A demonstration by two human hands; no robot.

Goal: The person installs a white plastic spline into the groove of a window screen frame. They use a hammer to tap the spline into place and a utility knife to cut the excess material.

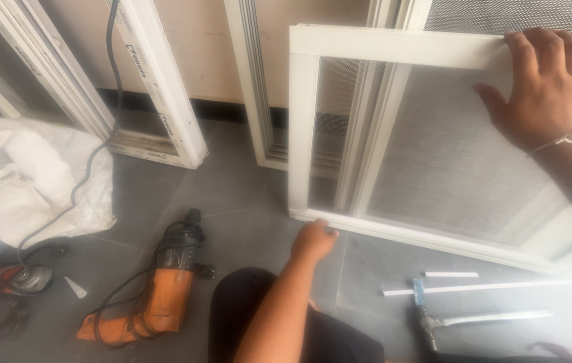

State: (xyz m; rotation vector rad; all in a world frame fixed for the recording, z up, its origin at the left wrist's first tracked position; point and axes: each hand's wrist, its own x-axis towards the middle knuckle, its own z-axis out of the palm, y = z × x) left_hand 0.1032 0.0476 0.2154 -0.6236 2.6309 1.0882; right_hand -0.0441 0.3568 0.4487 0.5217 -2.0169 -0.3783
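White cloth bag, crumpled on the grey tiled floor, far off to the left of both hands. Just below it, a small orange power tool with a dark cord trailing up the wall. Nearer the left hand, an orange drill lying flat, its black cable coiled over the body. White window frames leaning on the wall beyond.

Left hand low, fingers curled, touching the bottom rail of the white mesh screen frame near its lower left corner. Frame standing tilted on the floor, spanning from one hand to the other. Right hand high, fingers spread and hooked over the top rail, palm flat against the grey mesh; bracelet at the wrist.

Below the right hand, a metal hammer and thin white strips flat on the tiles.
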